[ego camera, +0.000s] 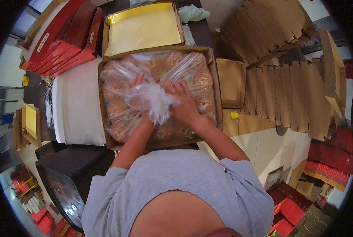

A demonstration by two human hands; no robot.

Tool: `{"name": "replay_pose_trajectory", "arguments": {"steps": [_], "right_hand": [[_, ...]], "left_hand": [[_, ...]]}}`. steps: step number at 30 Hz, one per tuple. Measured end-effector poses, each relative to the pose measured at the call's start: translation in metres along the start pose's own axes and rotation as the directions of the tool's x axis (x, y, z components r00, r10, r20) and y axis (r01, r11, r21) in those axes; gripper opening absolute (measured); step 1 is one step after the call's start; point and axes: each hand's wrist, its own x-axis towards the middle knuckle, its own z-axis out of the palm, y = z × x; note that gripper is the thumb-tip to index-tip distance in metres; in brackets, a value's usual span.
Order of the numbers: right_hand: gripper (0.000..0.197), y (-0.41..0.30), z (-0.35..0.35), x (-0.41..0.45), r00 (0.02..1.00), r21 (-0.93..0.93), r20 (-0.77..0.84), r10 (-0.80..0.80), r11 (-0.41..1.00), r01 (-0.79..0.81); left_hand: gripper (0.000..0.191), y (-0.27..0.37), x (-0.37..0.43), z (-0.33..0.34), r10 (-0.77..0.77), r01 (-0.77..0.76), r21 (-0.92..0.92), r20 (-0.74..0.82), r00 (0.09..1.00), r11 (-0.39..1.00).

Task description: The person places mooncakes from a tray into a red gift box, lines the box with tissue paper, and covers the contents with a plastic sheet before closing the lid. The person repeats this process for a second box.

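Observation:
A large clear plastic bag [123,69] full of round, brown, textured baked goods [202,80] lies inside a shallow cardboard box [218,97] in front of me. The bag's mouth is gathered into a whitish bunch [159,102] at the middle. Left of that bunch is my left hand [138,81]; loose film covers most of it, and its fingertips show above. My right hand [180,99] rests on the film to the right, fingers stretched forward and its thumb side against the bunch. Whether either hand grips the plastic cannot be made out.
Beyond the box stands another box with a yellow lining [143,28]. Red boxes [72,35] lean at the far left above a white stack [78,103]. Rows of cardboard trays [280,91] stand at the right. A black bin-like container [72,169] sits at the lower left.

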Motion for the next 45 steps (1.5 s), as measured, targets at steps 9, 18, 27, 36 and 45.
{"name": "replay_pose_trajectory", "arguments": {"steps": [9, 18, 27, 36, 45], "right_hand": [[0.021, 0.203, -0.046, 0.059, 0.916, 0.764, -0.265, 0.302, 0.645, 0.009], [0.028, 0.378, 0.102, 0.174, 0.75, 0.265, 0.118, 0.651, 0.707, -0.656], [0.03, 0.372, 0.141, 0.218, 0.668, 0.028, 0.167, 0.725, 0.674, -0.738], [0.03, 0.39, 0.125, 0.2, 0.674, 0.246, 0.288, 0.68, 0.628, -0.738], [0.019, 0.405, 0.151, 0.185, 0.664, 0.436, 0.273, 0.696, 0.526, -0.73]], "left_hand": [[0.054, -0.001, 0.005, -0.007, 0.059, -0.102, 0.46, 0.108, 0.992, 0.882], [0.041, 0.015, 0.007, -0.009, -0.012, -0.032, 0.588, 0.071, 0.997, 0.808], [0.029, 0.021, 0.002, -0.009, -0.048, 0.02, 0.618, 0.028, 0.998, 0.786], [0.026, 0.022, -0.003, -0.008, -0.062, 0.049, 0.599, 0.001, 0.998, 0.799], [0.03, 0.017, 0.004, -0.007, -0.037, 0.024, 0.566, 0.011, 0.999, 0.824]]}}
